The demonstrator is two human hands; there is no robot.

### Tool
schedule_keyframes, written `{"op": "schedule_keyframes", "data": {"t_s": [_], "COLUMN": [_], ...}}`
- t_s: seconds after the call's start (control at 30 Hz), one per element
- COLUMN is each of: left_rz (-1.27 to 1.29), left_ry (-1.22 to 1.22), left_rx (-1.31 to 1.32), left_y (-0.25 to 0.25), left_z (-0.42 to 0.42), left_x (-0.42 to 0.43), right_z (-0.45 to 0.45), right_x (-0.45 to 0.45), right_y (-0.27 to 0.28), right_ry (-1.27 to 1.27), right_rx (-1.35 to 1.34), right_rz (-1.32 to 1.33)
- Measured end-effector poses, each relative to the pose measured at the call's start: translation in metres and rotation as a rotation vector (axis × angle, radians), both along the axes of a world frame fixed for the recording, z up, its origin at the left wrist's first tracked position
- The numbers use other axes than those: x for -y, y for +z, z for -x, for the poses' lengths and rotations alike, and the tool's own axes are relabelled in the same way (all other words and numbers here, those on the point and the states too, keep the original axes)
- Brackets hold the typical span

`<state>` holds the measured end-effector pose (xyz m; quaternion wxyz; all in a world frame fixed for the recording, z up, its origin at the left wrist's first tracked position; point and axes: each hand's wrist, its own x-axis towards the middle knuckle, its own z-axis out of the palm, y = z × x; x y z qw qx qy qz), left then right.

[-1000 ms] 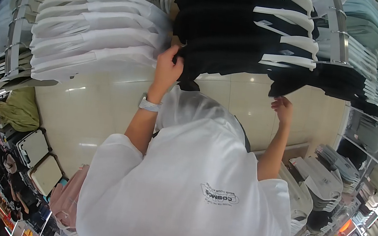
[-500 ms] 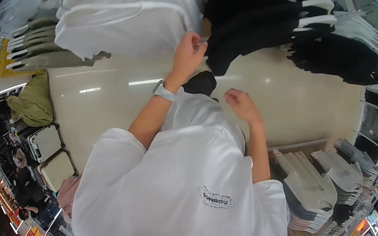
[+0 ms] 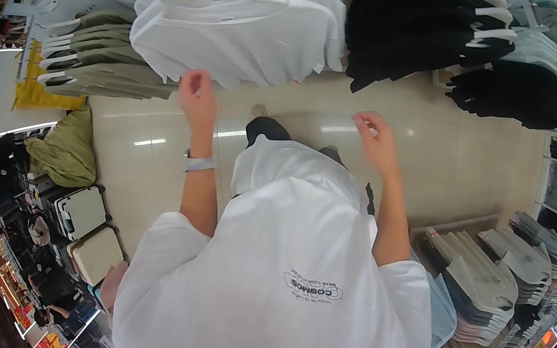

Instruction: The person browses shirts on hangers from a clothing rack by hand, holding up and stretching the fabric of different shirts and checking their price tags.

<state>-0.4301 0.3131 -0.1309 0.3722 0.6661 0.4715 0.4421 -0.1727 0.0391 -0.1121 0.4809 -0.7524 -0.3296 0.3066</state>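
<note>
White shirts (image 3: 239,42) hang in a row at the top of your view, before you; the front one is plain, wide-necked and loosely creased, its lower edge uneven. On your own top (image 3: 264,334), "COSMOS" and "WEAR YOUR" are legible; the remaining print is too small to read. The front shirt's hem is at the fingertips of your left hand (image 3: 197,96), fingers curled; whether they grip the cloth, you cannot tell. Your right hand (image 3: 376,137) holds nothing, fingers loosely bent, below black shirts (image 3: 415,44) and apart from them.
</note>
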Motion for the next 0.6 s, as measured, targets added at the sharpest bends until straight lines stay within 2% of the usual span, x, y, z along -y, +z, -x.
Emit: {"op": "schedule_keyframes", "data": {"t_s": [0.13, 0.2, 0.23, 0.3, 0.33, 0.4, 0.47, 0.5, 0.57, 0.6], "left_rz": [-0.101, -0.339, -0.339, -0.526, -0.546, -0.505, -0.407, -0.403, -0.213, -0.206], "left_ry": [0.142, 0.12, 0.129, -0.041, -0.115, -0.211, -0.369, -0.373, -0.518, -0.52], "left_rx": [0.056, -0.052, -0.045, -0.147, -0.17, -0.134, -0.115, -0.115, -0.297, -0.298], "left_y": [0.054, 0.067, 0.078, 0.1, 0.103, 0.111, 0.113, 0.117, 0.128, 0.131], "left_z": [0.032, 0.046, 0.046, 0.046, 0.046, 0.039, 0.031, 0.026, 0.019, 0.018], "left_x": [-0.043, -0.073, -0.083, -0.098, -0.108, -0.117, -0.126, -0.125, -0.122, -0.122], "right_z": [0.003, -0.001, -0.004, -0.005, -0.008, -0.012, -0.013, -0.012, -0.004, -0.003], "right_x": [-0.051, -0.084, -0.1, -0.128, -0.141, -0.161, -0.175, -0.179, -0.18, -0.176], "right_y": [0.011, 0.025, 0.031, 0.043, 0.05, 0.059, 0.055, 0.053, 0.053, 0.047], "right_ry": [-0.071, -0.181, -0.172, -0.253, -0.209, -0.125, -0.1, -0.069, -0.075, -0.079], "right_rx": [0.087, 0.156, 0.162, 0.264, 0.37, 0.562, 0.522, 0.477, 0.405, 0.435], "right_rz": [-0.155, -0.294, -0.296, -0.301, -0.316, -0.313, -0.284, -0.261, -0.235, -0.261]}}
